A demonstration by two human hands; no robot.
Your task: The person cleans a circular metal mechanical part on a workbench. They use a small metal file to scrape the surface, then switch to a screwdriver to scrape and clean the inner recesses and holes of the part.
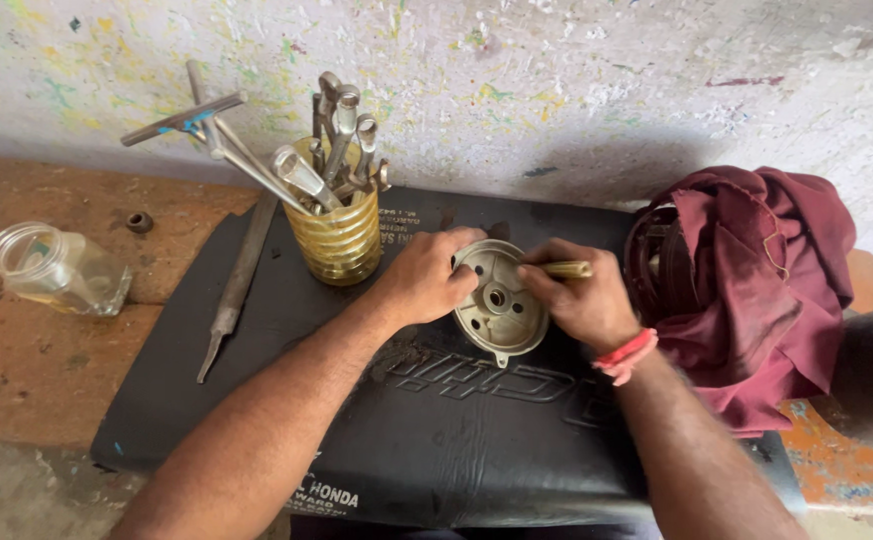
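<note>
A round grey metal hub plate (498, 310) with a central hole lies on a black padded mat (437, 430). My left hand (425, 277) grips its left rim and steadies it. My right hand (582, 298), with a red band at the wrist, is closed around a brass-coloured tool (567, 269) whose tip touches the plate's upper right part.
A yellow ribbed jar (341, 235) full of spanners and a T-handle wrench stands behind the left hand. A long metal file (237, 290) lies at the mat's left edge. A clear glass jar (55, 270) lies on its side at left. A maroon cloth (757, 280) is heaped at right.
</note>
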